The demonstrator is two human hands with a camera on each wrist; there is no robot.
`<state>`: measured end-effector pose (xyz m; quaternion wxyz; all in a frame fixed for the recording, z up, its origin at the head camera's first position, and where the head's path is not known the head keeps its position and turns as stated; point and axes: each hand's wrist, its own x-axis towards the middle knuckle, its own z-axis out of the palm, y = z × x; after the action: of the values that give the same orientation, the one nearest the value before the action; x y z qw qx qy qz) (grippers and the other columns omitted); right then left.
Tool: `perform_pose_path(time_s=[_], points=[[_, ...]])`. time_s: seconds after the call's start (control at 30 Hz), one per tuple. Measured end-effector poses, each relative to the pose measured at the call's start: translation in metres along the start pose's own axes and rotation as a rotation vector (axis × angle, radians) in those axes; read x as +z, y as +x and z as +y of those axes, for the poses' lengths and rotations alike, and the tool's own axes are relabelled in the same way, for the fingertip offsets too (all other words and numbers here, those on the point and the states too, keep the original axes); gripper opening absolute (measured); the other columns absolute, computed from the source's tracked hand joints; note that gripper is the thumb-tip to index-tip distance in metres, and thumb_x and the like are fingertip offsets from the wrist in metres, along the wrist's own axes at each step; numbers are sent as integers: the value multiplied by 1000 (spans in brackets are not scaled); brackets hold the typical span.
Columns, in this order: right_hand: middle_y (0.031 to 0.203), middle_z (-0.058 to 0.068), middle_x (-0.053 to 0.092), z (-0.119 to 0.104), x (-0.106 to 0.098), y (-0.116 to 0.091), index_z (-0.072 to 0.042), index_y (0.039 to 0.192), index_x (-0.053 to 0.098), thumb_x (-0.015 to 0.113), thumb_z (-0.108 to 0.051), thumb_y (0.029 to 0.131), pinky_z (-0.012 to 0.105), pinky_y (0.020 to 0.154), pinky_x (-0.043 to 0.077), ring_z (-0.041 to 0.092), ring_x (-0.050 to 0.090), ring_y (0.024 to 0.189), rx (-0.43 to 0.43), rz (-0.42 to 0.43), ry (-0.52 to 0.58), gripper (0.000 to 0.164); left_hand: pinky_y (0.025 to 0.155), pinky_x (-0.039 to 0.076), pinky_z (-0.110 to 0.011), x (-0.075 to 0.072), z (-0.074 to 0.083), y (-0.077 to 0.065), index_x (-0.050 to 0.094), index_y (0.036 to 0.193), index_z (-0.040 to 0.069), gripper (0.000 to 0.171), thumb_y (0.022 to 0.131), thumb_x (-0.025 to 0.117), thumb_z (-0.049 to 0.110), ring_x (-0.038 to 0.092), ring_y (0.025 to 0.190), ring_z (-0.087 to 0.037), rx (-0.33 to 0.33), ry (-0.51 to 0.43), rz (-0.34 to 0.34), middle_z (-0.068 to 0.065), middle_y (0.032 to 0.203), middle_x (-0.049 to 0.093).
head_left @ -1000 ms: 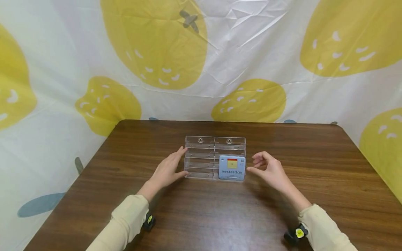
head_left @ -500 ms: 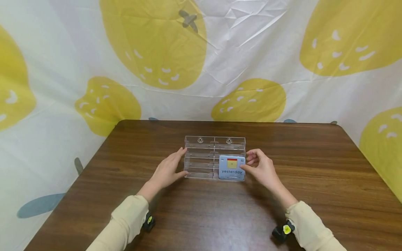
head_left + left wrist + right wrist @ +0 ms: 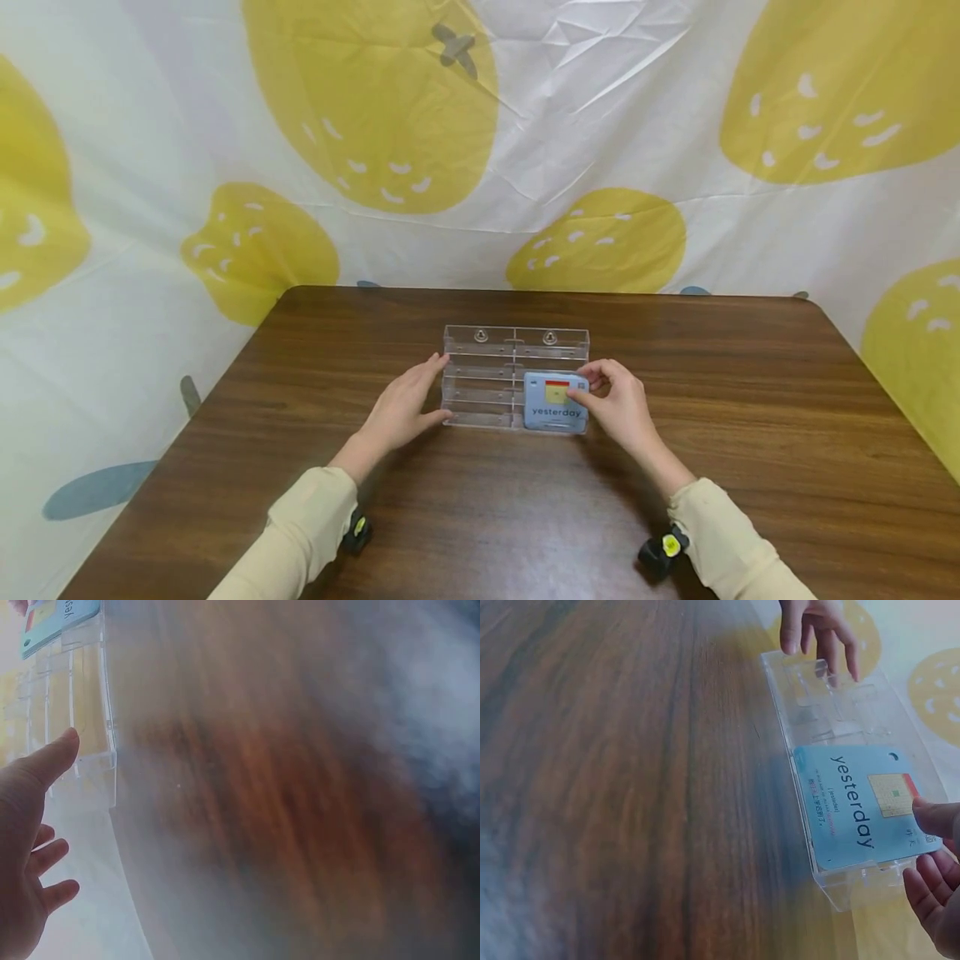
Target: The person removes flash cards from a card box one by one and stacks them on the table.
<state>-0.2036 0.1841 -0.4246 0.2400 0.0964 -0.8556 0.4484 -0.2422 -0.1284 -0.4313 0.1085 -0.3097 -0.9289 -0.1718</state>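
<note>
A clear plastic card holder (image 3: 480, 383) with two columns of tiered pockets stands on the table. In its front right pocket sits a stack of light blue cards (image 3: 847, 802); the front one reads "yesterday" below a yellow and red picture. My right hand (image 3: 618, 408) pinches the cards at their upper right, thumb on the front face and fingers behind. At the holder's left side my left hand (image 3: 397, 408) rests with fingers stretched and thumb apart, fingertips right at the edge. The left wrist view shows the left thumb (image 3: 56, 757) overlapping the holder's end.
The brown wooden table (image 3: 465, 517) extends around the holder on every side. Behind it hangs a white cloth (image 3: 420, 258) printed with yellow lemons. Each sleeve has a dark wrist camera (image 3: 660, 550) strapped near the cuff.
My right hand has come in from the right to the card stack, and its thumb now lies on the front card. The left hand has kept its place at the holder.
</note>
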Motion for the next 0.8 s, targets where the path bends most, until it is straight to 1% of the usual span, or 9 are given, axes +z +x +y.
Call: perform_pose_path(time_s=[0.17,0.33,0.6,0.8], points=[[67,6,58,1,0,2,1,80,64,79,0,65,15,54,44,11,51,61,1,2,24,21,101,34,-44,0,0,1,28,142,9,82,76,72,33,42,123,-32,4,9,-1,-19,139,38],[65,5,60,1,-2,4,0,77,64,78,-2,67,17,52,46,8,52,58,-26,-20,0,17,101,35,-44,0,1,1,28,142,9,83,76,72,33,43,122,-32,-4,8,-3,-19,139,38],[63,4,63,-1,-6,8,-3,71,65,77,-5,68,18,52,47,7,55,56,-51,-27,-25,13,101,35,-44,-1,1,0,27,143,11,83,77,72,33,43,122,-32,-21,4,-13,-18,139,38],[64,5,65,-2,-9,12,-3,71,65,76,-6,71,16,52,47,5,55,57,-29,-45,-30,11,101,35,-44,-1,1,-1,26,143,12,83,77,72,33,42,123,-31,-29,4,-17,-17,140,37]])
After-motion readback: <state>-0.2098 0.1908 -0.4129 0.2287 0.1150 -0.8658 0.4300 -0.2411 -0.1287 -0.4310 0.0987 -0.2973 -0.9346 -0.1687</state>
